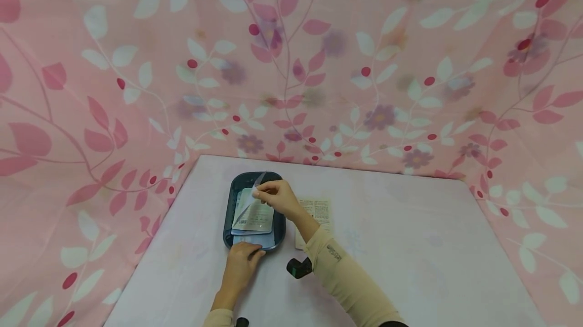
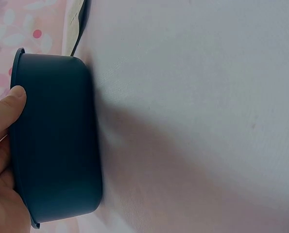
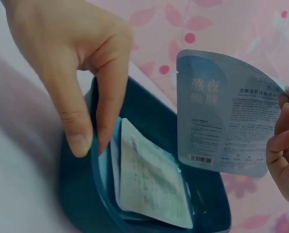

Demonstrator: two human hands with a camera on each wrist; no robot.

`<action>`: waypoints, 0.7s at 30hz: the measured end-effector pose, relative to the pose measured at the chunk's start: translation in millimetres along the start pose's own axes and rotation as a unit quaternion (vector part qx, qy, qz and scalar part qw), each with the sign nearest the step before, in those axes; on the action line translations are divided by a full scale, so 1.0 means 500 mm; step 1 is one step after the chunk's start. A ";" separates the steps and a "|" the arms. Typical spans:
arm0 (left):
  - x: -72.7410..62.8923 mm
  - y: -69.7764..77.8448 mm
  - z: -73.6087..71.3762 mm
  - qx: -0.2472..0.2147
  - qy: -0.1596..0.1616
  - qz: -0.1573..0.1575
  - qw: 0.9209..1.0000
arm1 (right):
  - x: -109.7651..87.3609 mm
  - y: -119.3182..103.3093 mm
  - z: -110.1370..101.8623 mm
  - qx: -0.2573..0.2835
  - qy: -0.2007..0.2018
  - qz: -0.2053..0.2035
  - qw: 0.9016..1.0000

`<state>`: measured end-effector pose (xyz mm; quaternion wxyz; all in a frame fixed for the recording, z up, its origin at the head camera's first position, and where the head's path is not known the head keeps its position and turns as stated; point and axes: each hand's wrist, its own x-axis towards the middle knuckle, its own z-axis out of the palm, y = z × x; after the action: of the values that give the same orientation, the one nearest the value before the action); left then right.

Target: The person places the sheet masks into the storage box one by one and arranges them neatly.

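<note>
A dark teal tub [image 1: 229, 210] stands on the table with several flat printed packets [image 3: 151, 179] lying inside it. My left hand [image 1: 241, 263] pinches the tub's near rim, thumb outside and fingers within, as the right wrist view shows. Above the tub, my right hand [image 1: 278, 196] pinches a pale blue sheet mask packet [image 3: 227, 111] by one edge. That packet is tilted and slightly bowed, its printed side and barcode facing the right wrist camera. In the left wrist view, the left thumb [image 2: 18, 94] presses the outer wall just below the lip.
A beige printed sheet [image 1: 321, 210] lies right of the tub, partly covered by the right forearm. Beside that sleeve is a black device [image 1: 299, 268]. White table surface [image 1: 410, 246] extends to the right, and a pink floral cloth [image 1: 319, 64] hangs behind.
</note>
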<state>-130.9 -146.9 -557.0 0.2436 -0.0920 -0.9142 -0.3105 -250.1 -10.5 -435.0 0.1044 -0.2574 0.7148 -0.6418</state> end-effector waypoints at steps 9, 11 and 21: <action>-0.001 -0.005 0.005 -0.002 0.025 0.034 0.999 | 0.004 0.022 0.024 -0.010 0.002 -0.001 1.000; 0.000 -0.004 0.006 -0.003 0.022 0.030 0.999 | 0.011 0.045 0.028 -0.009 0.003 -0.010 1.000; -0.001 -0.004 0.005 -0.004 0.023 0.032 0.999 | 0.002 0.088 0.049 -0.014 0.033 0.033 0.999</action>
<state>-132.2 -146.9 -560.2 0.2743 -0.1145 -0.9036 -0.3083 -249.6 -30.3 -481.2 0.0981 -0.2142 0.7345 -0.6364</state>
